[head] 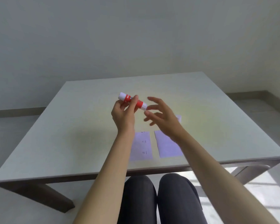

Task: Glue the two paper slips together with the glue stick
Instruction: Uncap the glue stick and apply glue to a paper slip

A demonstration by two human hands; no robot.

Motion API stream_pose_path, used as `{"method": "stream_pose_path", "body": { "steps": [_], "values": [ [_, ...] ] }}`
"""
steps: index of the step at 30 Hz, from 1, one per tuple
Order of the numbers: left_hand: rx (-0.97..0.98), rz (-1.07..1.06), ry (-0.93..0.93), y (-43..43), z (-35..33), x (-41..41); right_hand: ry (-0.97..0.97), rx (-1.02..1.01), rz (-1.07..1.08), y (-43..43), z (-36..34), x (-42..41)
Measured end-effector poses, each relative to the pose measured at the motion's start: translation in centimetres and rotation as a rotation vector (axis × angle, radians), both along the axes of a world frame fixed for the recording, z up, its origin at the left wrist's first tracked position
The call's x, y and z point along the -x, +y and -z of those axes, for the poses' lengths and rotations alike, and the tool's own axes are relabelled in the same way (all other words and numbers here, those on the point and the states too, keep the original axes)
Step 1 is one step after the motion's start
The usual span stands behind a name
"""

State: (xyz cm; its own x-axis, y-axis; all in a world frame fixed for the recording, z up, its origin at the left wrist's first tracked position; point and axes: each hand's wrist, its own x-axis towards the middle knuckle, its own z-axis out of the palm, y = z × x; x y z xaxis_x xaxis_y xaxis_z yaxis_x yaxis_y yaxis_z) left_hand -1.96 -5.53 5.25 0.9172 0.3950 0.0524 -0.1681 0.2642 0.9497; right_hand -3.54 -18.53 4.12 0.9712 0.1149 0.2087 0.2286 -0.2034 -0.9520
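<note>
My left hand (124, 113) holds a red and white glue stick (131, 101) above the table, lying roughly level with one end pointing right. Beside that end my right hand (162, 114) hovers, blurred, with fingers spread; its fingertips are very near or touching the stick. Two pale paper slips lie side by side near the table's front edge: the left slip (142, 146) has small printed marks, the right slip (166, 145) is partly covered by my right forearm.
The pale square table (71, 135) fills the view, with a wall behind it. A small pale object (179, 118) shows just behind my right hand; I cannot tell what it is. My knees are under the front edge.
</note>
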Motion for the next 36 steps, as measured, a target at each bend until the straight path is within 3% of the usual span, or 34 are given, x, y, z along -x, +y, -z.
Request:
{"method": "stream_pose_path", "body": {
  "steps": [3, 5, 8, 10, 12, 15, 18, 20, 22, 25, 28, 31, 34, 36],
  "values": [
    [0.009, 0.013, 0.01, -1.0, -0.2, 0.1, -0.011, -0.277, 0.086, 1.9, -0.8, 0.2],
    [0.011, 0.036, 0.014, -1.1, -0.1, 0.2, 0.081, -0.41, 0.078, 1.9, -0.8, -0.3],
    [-0.061, 0.16, -0.028, -0.7, 0.0, 0.4, 0.527, -0.674, -0.037, 1.6, -0.6, -0.6],
    [-0.106, 0.287, -0.069, -0.8, 0.1, 0.7, 0.667, -0.66, -0.004, 1.4, -0.1, -0.5],
    [-0.132, 0.319, -0.08, -1.2, 0.3, 1.0, 0.651, -0.561, 0.058, 1.0, 0.1, -0.2],
    [-0.127, 0.277, -0.074, -1.8, 0.1, 1.1, 0.429, -0.441, 0.064, 0.1, 0.1, 0.3],
    [-0.1, 0.262, -0.08, -1.8, -0.1, 0.9, 0.226, -0.576, -0.046, -0.2, 0.1, 0.9],
    [-0.084, 0.27, -0.098, -1.8, -0.3, 0.9, 0.301, -0.724, -0.065, -0.1, 0.1, 1.1],
    [-0.089, 0.28, -0.11, -1.8, -0.3, 1.0, 0.534, -0.8, -0.054, 0.3, 0.0, 1.1],
    [-0.098, 0.323, -0.129, -1.6, -0.1, 1.2, 0.683, -0.676, 0.042, 0.9, -0.3, 0.9],
    [-0.075, 0.283, -0.115, -1.1, 0.1, 1.2, 0.441, -0.569, 0.009, 0.8, 0.3, 1.0],
    [-0.063, 0.271, -0.123, -0.5, -0.1, 1.2, 0.284, -0.68, -0.085, 0.7, 0.8, 1.1],
    [-0.077, 0.272, -0.107, -0.5, 0.1, 1.3, 0.509, -0.78, -0.095, 1.1, 0.7, 0.9],
    [-0.098, 0.273, -0.095, -0.6, 0.4, 1.5, 0.7, -0.735, -0.028, 1.5, 0.4, 0.8]
  ]
}}
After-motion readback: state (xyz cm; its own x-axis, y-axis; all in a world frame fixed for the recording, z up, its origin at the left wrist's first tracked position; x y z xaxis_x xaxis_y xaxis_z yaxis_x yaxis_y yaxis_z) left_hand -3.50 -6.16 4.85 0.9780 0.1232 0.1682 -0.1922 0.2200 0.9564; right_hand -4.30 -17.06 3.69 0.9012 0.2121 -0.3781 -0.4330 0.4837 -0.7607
